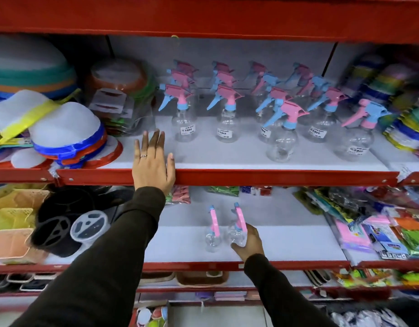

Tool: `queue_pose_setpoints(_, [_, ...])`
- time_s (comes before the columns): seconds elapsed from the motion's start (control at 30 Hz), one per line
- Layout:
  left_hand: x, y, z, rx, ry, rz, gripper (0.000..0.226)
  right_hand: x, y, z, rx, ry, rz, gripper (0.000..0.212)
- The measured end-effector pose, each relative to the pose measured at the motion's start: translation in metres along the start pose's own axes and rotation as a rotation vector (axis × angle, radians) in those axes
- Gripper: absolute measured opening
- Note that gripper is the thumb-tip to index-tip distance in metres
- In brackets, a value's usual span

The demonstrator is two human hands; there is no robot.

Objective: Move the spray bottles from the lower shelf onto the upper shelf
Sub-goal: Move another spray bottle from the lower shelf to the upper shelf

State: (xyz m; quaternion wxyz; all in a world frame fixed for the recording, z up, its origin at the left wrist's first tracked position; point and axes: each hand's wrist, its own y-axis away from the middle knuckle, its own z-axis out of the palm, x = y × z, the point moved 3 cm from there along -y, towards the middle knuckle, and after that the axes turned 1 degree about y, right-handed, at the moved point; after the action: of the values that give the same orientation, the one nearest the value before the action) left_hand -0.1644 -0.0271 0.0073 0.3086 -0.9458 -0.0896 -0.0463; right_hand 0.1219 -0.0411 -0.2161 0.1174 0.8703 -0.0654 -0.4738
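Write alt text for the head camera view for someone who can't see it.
A person's right hand grips one of two spray bottles on the lower shelf. The left hand rests flat on the upper shelf, where many clear bottles with pink and blue triggers stand.

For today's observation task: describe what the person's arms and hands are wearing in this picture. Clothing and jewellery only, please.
Both arms are covered by long, dark, close-fitting sleeves that end at the wrists: the left sleeve and the right sleeve. Both hands are bare, with no gloves. The left hand wears a thin, light-coloured ring on one finger. No ring, watch or bracelet shows on the right hand.
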Motion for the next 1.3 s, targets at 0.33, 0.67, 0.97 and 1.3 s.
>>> queue_pose_setpoints(0.33, [0.001,0.000,0.003,0.015,-0.014,0.000,0.064,0.006,-0.009,0.005,0.020,-0.034,0.033,0.066])
queue_pose_setpoints(0.67, [0.003,0.002,-0.001,-0.003,0.030,-0.006,0.063,-0.029,0.044,-0.045,0.262,-0.040,-0.257,0.065])
queue_pose_setpoints(0.97, [0.001,0.003,-0.002,0.002,0.028,0.001,0.063,-0.146,0.080,-0.104,0.471,-0.052,-0.701,0.067])
queue_pose_setpoints(1.3, [0.000,0.001,-0.001,-0.019,0.014,0.003,0.064,-0.241,0.051,-0.127,0.549,-0.113,-0.766,0.066])
